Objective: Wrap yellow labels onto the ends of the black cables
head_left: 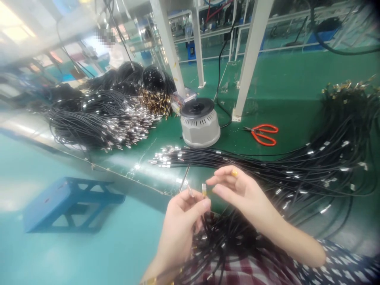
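My left hand [187,213] is closed around a black cable; its metal connector [204,189] stands up between thumb and fingers. A thin metal rod or tool [184,179] also sticks up at that hand's fingers, too blurred to name. My right hand [237,190] is just right of the connector, its fingers stretched and the thumb apart from them. A small yellow spot [234,173] shows on one of its fingers. Beneath both hands a heap of black cables [237,237] lies across my lap. Beyond them a bundle of cables with silvery ends [190,157] lies along the bench.
A grey round device with a black top [200,124] stands on the green bench [279,103]. Red-handled scissors [263,133] lie to its right. Cable piles [97,114] fill the left; more cables [341,118] heap at right. A blue stool [68,206] is on the floor.
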A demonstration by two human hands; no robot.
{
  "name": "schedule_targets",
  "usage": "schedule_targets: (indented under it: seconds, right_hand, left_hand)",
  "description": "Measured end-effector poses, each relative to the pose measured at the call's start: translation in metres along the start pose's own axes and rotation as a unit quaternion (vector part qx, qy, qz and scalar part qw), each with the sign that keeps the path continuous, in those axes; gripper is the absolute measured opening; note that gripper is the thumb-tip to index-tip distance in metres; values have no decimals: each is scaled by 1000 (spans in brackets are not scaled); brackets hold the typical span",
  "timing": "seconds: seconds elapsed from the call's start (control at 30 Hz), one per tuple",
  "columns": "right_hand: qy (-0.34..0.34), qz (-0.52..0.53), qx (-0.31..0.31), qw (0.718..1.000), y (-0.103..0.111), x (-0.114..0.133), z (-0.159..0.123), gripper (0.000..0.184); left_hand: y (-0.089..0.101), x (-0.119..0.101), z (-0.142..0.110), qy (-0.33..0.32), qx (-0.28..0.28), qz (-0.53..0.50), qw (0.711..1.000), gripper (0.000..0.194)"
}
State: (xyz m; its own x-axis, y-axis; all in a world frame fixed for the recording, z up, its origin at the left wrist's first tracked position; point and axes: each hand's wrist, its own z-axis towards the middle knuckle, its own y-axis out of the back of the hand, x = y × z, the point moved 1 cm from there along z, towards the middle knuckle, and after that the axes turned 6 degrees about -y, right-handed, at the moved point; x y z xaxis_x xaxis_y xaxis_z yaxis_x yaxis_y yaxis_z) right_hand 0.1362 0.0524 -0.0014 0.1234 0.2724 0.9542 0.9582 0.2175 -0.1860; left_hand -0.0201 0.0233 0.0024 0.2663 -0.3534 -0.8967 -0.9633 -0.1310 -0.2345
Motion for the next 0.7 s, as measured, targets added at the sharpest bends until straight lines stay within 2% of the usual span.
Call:
schedule_targets:
  seconds: [0.43,0.53,0.7]
  right_hand:
    - [6,9,-92,996,-11,8,-2,31]
    - [0,35,-70,997,-12,8,-1,31]
    - [-1,115,22,993,-12,5,3,34]
  left_hand:
    - [-1,0,-1,-8,11,-20,1000,20]
    - [-1,2,1,-1,26,-50,998,21]
    - [-1,7,5,33,94,-120,988,20]
